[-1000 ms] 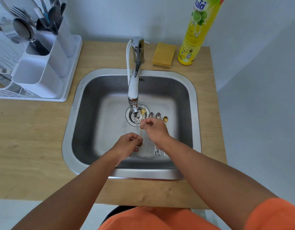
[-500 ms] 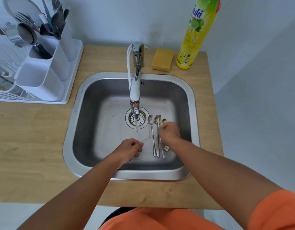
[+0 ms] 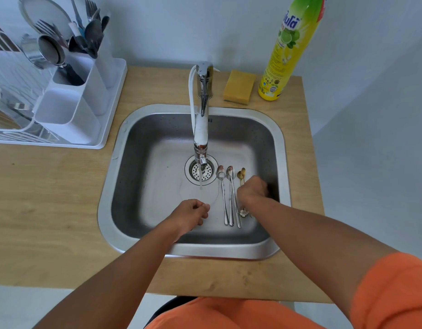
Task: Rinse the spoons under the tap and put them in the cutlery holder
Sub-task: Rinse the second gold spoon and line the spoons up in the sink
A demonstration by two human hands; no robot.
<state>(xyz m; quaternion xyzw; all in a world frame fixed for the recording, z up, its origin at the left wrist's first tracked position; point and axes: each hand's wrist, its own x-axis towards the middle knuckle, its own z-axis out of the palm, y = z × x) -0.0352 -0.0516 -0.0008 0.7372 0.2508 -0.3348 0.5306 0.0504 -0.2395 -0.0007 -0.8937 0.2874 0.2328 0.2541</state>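
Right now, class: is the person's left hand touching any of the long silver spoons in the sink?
Apart. The head view shows bare sink floor between the left hand and the nearest silver spoons.

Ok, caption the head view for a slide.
Right hand over gold spoons in the sink; tap running.

Single head view — worn high, looks forward and down onto sink [image 3: 115,148], near enough that both forearms fill lower frame — wide-angle.
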